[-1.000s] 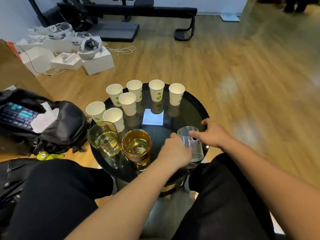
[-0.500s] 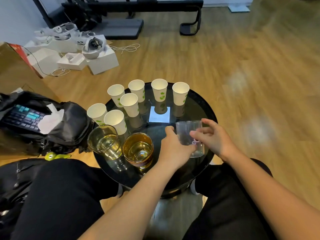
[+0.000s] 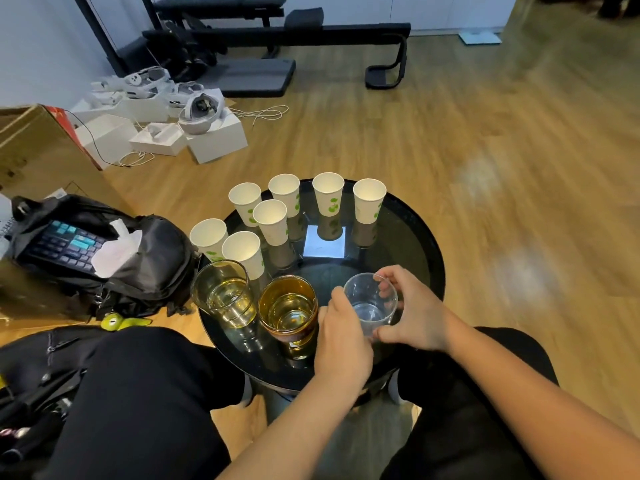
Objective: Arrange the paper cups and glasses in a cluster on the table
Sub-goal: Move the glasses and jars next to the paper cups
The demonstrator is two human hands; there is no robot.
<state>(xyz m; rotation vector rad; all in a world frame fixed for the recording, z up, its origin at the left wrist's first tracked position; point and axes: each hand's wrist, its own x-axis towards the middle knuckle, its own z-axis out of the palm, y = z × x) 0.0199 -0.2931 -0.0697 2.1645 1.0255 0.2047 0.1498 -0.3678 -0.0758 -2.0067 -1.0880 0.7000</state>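
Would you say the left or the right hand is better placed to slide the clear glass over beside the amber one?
Probably the right hand: it wraps the clear glass from the far side, while the left hand sits between it and the amber glass, blocking the path.

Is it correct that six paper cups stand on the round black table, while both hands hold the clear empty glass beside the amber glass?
Not quite: the head view shows seven paper cups, not six. The rest holds: they stand on the round black table, and the left hand and right hand hold the clear empty glass beside the amber glass.
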